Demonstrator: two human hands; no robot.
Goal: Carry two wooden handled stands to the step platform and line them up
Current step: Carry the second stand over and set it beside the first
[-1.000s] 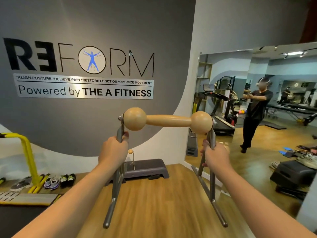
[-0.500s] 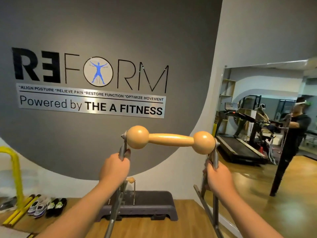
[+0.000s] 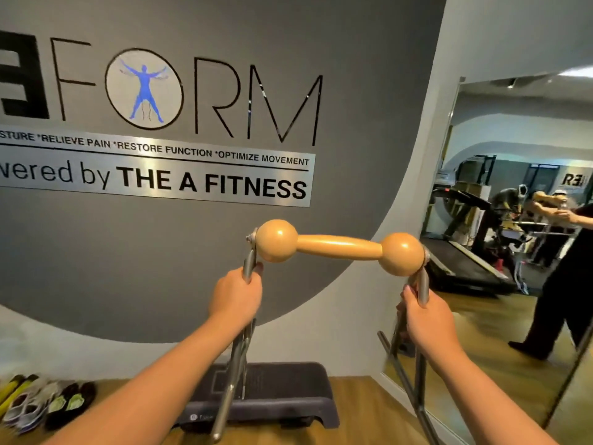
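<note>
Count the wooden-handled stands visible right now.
1: the metal-framed stand with a dumbbell-shaped wooden handle, held in both hands above the dark step platform. A second may be hidden behind it.

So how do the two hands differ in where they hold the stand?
The left hand grips the stand's left metal upright just under the left wooden ball; the right hand grips the right upright under the right ball. The left hand sits a little higher in the picture than the right, and the handle slopes down to the right. The left hand is over the step platform; the right hand is beside the mirror. Both wrap metal, not wood.
</note>
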